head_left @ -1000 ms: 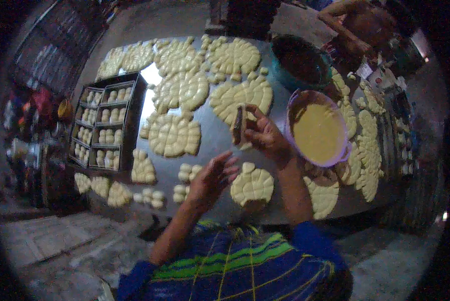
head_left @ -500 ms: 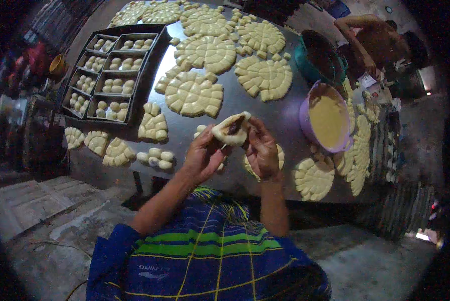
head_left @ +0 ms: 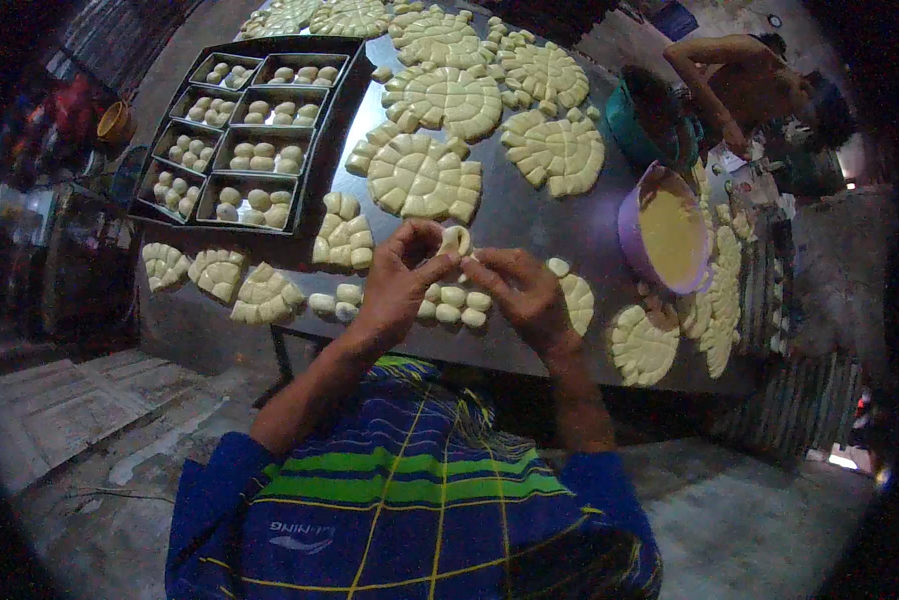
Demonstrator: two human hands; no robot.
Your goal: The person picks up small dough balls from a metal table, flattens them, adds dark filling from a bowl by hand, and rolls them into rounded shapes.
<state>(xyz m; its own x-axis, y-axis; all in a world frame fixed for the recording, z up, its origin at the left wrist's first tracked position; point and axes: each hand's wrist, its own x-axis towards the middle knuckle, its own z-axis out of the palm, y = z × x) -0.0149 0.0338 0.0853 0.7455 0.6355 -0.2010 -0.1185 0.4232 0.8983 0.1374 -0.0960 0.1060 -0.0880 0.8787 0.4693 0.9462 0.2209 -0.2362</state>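
A piece of pale dough (head_left: 455,240) is held up over the near edge of the metal table, folded into a small pouch. My left hand (head_left: 399,280) grips its left side between thumb and fingers. On the other side, my right hand (head_left: 522,292) pinches its lower edge, the thumbs close together. Any filling inside is hidden now. Just below the hands lies a cluster of smooth dough balls (head_left: 456,303), with a few more (head_left: 335,302) to the left. A large dough round (head_left: 424,178), scored into pieces, rests just beyond my fingers.
A dark tray (head_left: 335,110) at the far left holds several tins of dough balls. Cut dough wedges (head_left: 266,294) lie along the near left edge. To the right stand a purple bowl (head_left: 633,237) of yellow mixture and a green tub (head_left: 625,125). Another person (head_left: 739,85) bends at the upper right.
The dough was spread open with dark filling showing; its edges are now drawn together and the filling is covered. My hands have changed their hold, and the view has shifted slightly.
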